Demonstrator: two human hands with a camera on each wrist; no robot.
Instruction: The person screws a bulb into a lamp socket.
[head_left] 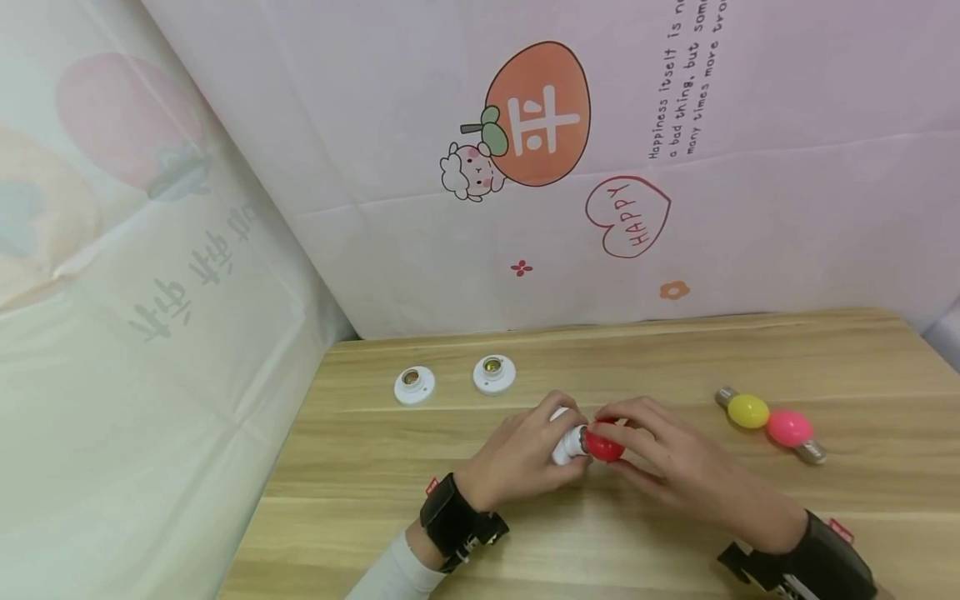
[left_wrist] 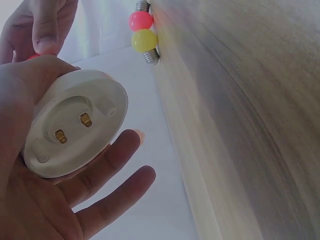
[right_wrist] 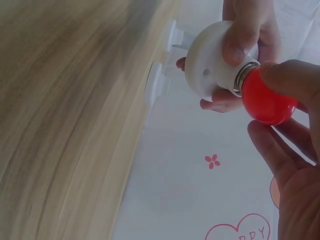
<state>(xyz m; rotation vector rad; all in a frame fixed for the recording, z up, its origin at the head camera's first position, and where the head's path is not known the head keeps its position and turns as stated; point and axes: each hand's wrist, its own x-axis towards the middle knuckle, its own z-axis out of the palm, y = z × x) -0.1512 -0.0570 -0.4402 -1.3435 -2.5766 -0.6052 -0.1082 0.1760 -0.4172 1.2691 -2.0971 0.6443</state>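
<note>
My left hand point(head_left: 525, 454) grips a white round lamp socket point(right_wrist: 212, 62) by its neck, tipped so its base faces left. The base's underside, with two brass terminals, faces the left wrist camera. Between the thumb and fingertips of my right hand point(head_left: 671, 458) is a red light bulb point(right_wrist: 267, 97). The bulb's metal screw end sits in the socket's mouth, with a little of the thread showing at the rim. Both hands are above the table, close together.
Two more white sockets point(head_left: 415, 385) point(head_left: 494, 375) stand mouth up at the table's back left. A yellow bulb point(head_left: 748, 411) and a pink bulb point(head_left: 791, 428) lie touching at the right. A printed cloth point(head_left: 420, 275) hangs behind the wooden table point(head_left: 360, 492).
</note>
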